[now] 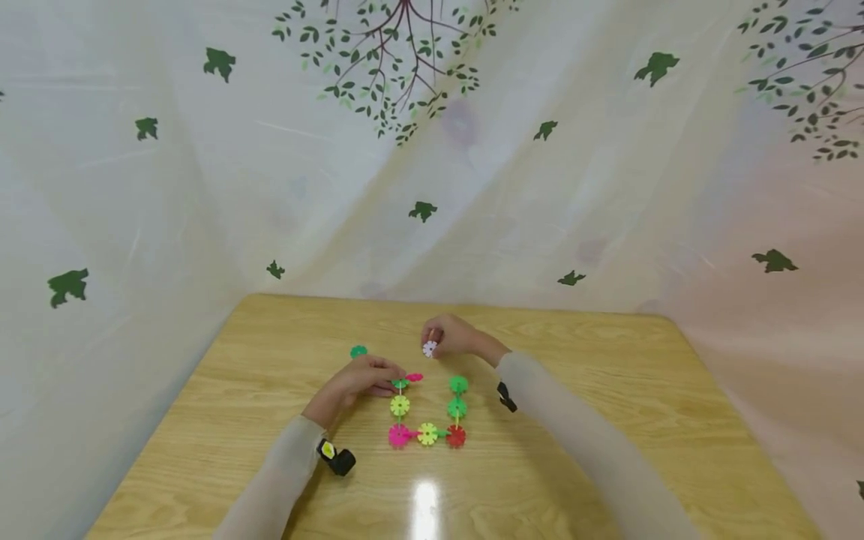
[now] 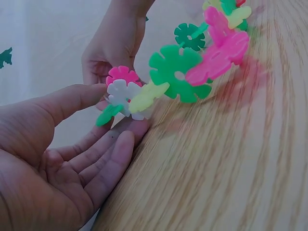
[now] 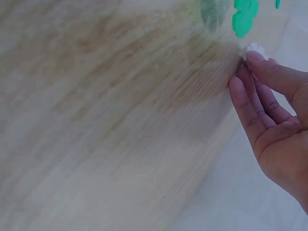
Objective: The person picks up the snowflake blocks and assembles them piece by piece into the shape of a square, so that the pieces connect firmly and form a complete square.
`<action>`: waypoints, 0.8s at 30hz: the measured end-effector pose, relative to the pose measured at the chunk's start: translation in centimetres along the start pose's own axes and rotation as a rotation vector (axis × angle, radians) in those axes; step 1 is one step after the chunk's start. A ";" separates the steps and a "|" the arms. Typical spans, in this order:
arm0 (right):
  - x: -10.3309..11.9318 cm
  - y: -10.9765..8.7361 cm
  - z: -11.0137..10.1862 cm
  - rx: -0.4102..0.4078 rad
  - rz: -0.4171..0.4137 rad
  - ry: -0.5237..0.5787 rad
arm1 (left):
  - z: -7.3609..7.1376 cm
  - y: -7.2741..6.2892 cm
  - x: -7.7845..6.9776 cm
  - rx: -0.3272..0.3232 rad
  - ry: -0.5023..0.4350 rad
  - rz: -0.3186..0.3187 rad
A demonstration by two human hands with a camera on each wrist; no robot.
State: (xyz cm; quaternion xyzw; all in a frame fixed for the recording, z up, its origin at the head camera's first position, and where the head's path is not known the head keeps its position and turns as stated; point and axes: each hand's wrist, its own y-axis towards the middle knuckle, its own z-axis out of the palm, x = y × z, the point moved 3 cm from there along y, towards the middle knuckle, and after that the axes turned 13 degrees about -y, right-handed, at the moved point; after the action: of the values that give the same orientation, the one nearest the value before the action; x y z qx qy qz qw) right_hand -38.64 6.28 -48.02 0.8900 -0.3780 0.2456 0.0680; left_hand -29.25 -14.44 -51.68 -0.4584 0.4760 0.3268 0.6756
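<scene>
Toothed plastic snowflake discs, slotted together, form a U-shaped chain on the table, with a pink disc and a red disc at its near corners. My left hand holds the far left end of this chain at a green disc. Beside that, a white disc and a pink disc sit at the same end. Beyond the chain, my right hand pinches a loose white disc between thumb and fingers. The right wrist view shows this white disc partly hidden by the thumb.
A separate green disc lies behind my left hand. The chain's right arm ends in a green disc. The wooden table meets a printed curtain at its far edge.
</scene>
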 end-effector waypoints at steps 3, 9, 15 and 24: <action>-0.5 -0.8 -0.1 -0.029 0.008 0.038 | 0.3 0.2 0.1 0.000 -0.020 -0.022; -0.4 -3.3 -0.5 -0.074 0.068 0.209 | 0.8 0.4 0.0 -0.038 -0.003 -0.058; 0.3 -5.5 -0.6 -0.058 0.102 0.420 | 1.1 0.5 -0.2 -0.068 -0.004 -0.056; 0.2 -7.2 0.7 -0.123 0.133 0.457 | 1.8 0.9 0.0 -0.113 -0.091 -0.028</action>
State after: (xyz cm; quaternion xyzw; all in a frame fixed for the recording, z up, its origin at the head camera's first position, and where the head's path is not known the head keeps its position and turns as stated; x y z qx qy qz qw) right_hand -33.15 11.03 -48.11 0.7787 -0.4250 0.4208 0.1895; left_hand -29.46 -12.45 -51.71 -0.4872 0.4192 0.3643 0.6739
